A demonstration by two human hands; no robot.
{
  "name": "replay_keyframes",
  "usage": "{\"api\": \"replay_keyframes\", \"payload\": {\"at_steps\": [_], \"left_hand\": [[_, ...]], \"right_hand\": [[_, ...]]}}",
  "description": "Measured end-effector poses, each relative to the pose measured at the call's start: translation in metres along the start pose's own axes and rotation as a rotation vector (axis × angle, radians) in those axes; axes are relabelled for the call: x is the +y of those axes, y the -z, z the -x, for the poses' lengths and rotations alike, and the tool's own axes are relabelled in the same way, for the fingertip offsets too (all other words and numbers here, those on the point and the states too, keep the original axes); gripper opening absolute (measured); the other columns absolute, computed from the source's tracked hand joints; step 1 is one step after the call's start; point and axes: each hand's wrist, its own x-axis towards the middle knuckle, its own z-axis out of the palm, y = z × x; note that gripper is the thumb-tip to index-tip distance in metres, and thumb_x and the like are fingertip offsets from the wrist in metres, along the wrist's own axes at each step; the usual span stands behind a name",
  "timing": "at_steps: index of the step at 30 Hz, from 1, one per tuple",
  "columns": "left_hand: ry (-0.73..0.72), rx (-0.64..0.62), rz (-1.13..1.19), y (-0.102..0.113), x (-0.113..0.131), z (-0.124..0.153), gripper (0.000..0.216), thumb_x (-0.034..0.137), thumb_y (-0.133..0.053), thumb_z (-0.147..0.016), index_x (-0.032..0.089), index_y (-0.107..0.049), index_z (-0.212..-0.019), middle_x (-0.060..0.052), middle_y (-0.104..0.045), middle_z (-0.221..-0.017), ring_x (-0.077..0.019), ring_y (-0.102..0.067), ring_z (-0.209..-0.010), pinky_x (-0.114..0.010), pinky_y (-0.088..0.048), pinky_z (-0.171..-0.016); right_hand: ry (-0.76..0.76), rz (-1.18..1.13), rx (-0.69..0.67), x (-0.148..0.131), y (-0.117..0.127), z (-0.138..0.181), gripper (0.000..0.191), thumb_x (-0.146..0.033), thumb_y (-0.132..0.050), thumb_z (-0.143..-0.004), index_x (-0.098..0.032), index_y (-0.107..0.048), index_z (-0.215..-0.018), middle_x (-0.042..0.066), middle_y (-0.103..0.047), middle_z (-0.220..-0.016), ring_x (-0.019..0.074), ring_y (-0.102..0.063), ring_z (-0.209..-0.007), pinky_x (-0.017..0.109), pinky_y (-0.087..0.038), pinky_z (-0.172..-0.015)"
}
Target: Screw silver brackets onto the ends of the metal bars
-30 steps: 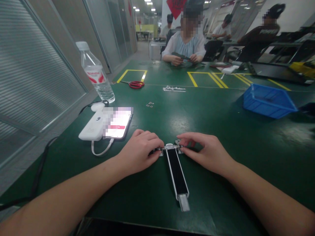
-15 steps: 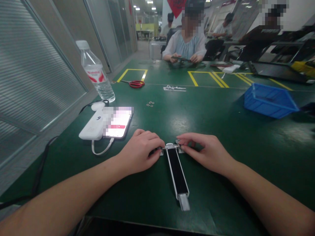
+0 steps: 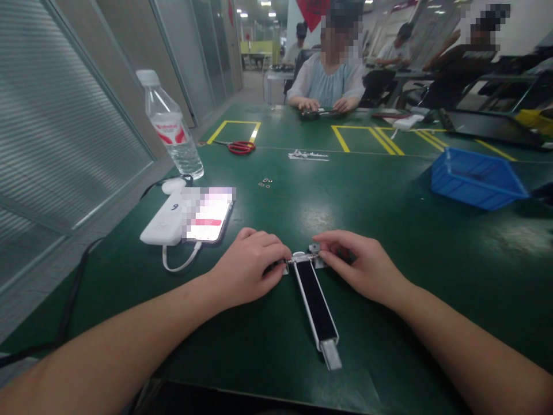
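Observation:
A long narrow black bar with a silver frame [image 3: 317,308] lies on the green table [image 3: 389,219], pointing toward me. A thin metal rod with small fittings [image 3: 302,259] crosses its far end. My left hand [image 3: 248,271] is curled, its fingertips pinching the rod's left end. My right hand [image 3: 360,265] pinches the rod's right end beside a small silver bracket. Both hands rest on the table.
A phone with a lit screen [image 3: 207,216] and a white power bank [image 3: 164,222] lie at left, by a water bottle [image 3: 170,127]. Red scissors [image 3: 239,147], small washers [image 3: 264,183], a bag of small parts [image 3: 307,155] and a blue bin [image 3: 475,176] lie farther out. People sit at the far tables.
The near end of the bar has swung slightly to the right. Both hands stay pinched at the rod's ends.

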Motion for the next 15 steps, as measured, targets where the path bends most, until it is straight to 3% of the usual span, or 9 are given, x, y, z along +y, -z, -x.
{"api": "replay_keyframes", "payload": {"at_steps": [15], "left_hand": [[-0.007, 0.009, -0.034, -0.0003, -0.0027, -0.0001, 0.017, 0.014, -0.051, -0.088, 0.02, -0.064, -0.097, -0.003, -0.068, -0.096, -0.0202, -0.06, -0.092, -0.035, -0.034, -0.081]], "right_hand": [[0.074, 0.047, -0.109, -0.0002, 0.004, 0.0015, 0.029, -0.015, -0.056, -0.084, -0.021, -0.059, -0.112, 0.001, -0.063, -0.079, 0.0123, -0.057, -0.062, 0.026, -0.048, -0.058]]}}
